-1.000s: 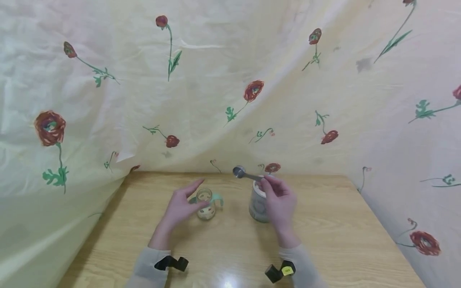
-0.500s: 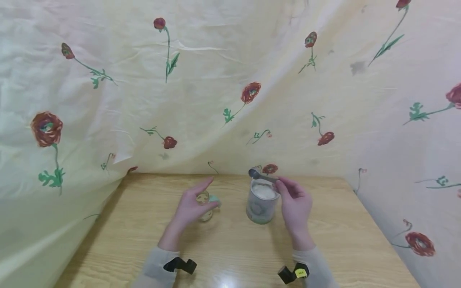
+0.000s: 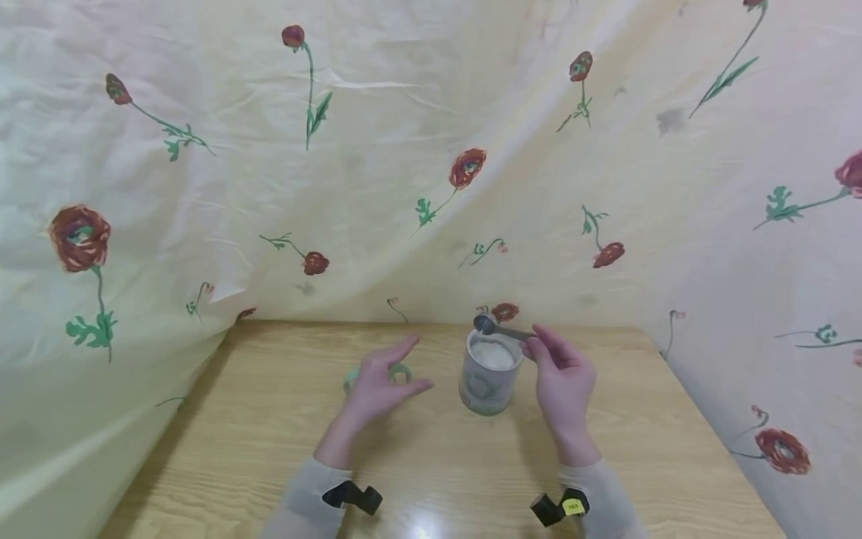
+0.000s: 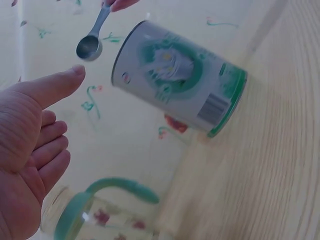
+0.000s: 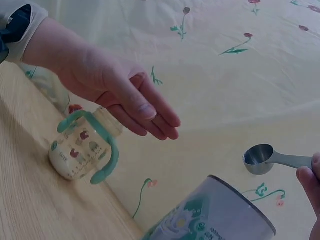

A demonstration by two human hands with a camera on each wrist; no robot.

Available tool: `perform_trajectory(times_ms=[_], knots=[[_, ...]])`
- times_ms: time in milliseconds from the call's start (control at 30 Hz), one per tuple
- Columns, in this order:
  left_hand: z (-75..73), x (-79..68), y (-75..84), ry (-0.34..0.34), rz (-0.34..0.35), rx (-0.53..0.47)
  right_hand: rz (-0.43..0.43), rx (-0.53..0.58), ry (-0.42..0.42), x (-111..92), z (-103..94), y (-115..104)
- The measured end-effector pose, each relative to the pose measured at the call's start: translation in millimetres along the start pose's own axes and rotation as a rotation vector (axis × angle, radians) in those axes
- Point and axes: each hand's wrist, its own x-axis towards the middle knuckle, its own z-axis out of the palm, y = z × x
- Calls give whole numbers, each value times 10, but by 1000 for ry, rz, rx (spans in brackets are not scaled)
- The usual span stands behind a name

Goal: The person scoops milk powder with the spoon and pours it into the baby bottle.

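Note:
My right hand (image 3: pixel 566 380) pinches a metal measuring spoon (image 3: pixel 485 323) by its handle, holding the bowl over the rim of an open can (image 3: pixel 481 389). White powder (image 3: pixel 491 354) shows inside the can. Bare metal is visible in the spoon's bowl (image 5: pixel 258 159) in the right wrist view. To the can's left, my left hand (image 3: pixel 377 387) hovers with thumb and fingers apart and nothing between them. Behind it stands a clear baby bottle (image 5: pixel 75 152) with green handles, mostly hidden in the head view. The bottle has no lid on and white contents lie at its bottom.
Everything stands on a light wooden table (image 3: pixel 444 464). A cream cloth with red flowers (image 3: pixel 377 187) hangs along the table's back and sides.
Both hands have moved right. The spoon has travelled from left of the can to over its rim, and the can's opening is now uncovered. The left hand has moved in front of the bottle.

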Motion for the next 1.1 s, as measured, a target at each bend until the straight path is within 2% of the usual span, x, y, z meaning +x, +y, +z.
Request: perform_trajectory(times_ms=[200,367,600,767,900,1100], knots=[[272,59,43,-40,-69,-61,-120,-49,-29,21,-102,92],[536,80,74,-26,-109,-126,-258,-97,-68,5,-203,169],[805,115,125,-25,-116,-180,-387,-271,-135,18,-288,191],[936,156,151,29,-125,-212,-519,-456,-202,60,-320,187],[983,201,183,55,-121,-235,-632,-588,-252,112,-349,233],[1037,307,240,66,-114,-210,-789,-685,-314,192,-355,272]])
